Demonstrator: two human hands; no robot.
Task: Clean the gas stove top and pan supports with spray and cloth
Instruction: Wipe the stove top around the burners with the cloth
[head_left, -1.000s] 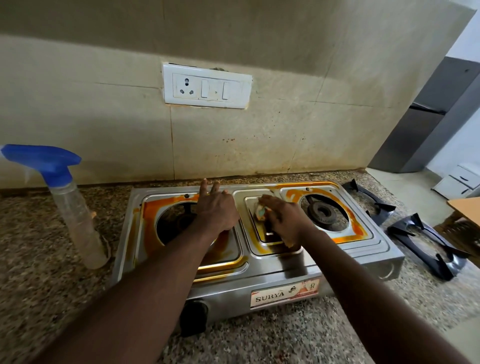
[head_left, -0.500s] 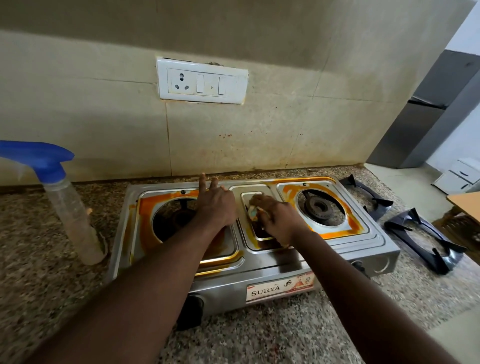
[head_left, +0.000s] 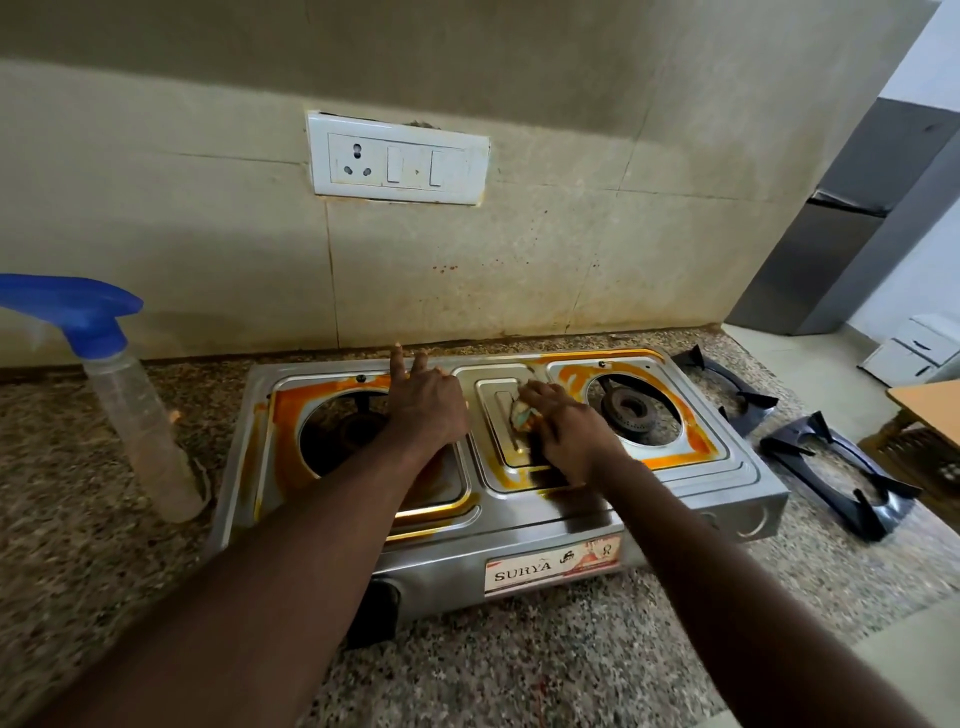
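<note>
A shiny metal gas stove (head_left: 519, 525) sits on a speckled stone surface (head_left: 78, 519), close to a tiled wall (head_left: 208, 249). The stove top has orange stains around both burner holes. The left hand (head_left: 428, 405) lies flat on the stove, over the right side of the left burner hole (head_left: 337, 431), with its fingers (head_left: 397, 361) stretched out toward the back edge. It holds nothing. The right hand (head_left: 566, 431) is on the small raised panel in the middle of the stove, between the two burners. Its fingers are curled around a small bunched-up cloth (head_left: 522, 415), pressing it down on the metal. Only a bit of the cloth peeks out from under the hand. The right burner (head_left: 631, 408) is bare, with a dark round ring in its hole. Both pan supports are off the stove. One pan support (head_left: 737, 397) lies on the surface just beside the stove's right end, toward the back. The other pan support (head_left: 841, 473) lies a little farther to the right and nearer the front. They are dark and have prongs pointing inward. A clear spray bottle (head_left: 140, 415) with a blue trigger top stands upright on the surface to the left of the stove, near it but not touching. On the front of the stove is a label (head_left: 553, 564) that reads SURYA, and a black knob (head_left: 376, 613) sticks out below the left arm. A white switch plate (head_left: 397, 158) with a socket hangs on the wall above the stove. A grey fridge (head_left: 852, 218) stands far off on the right.
</note>
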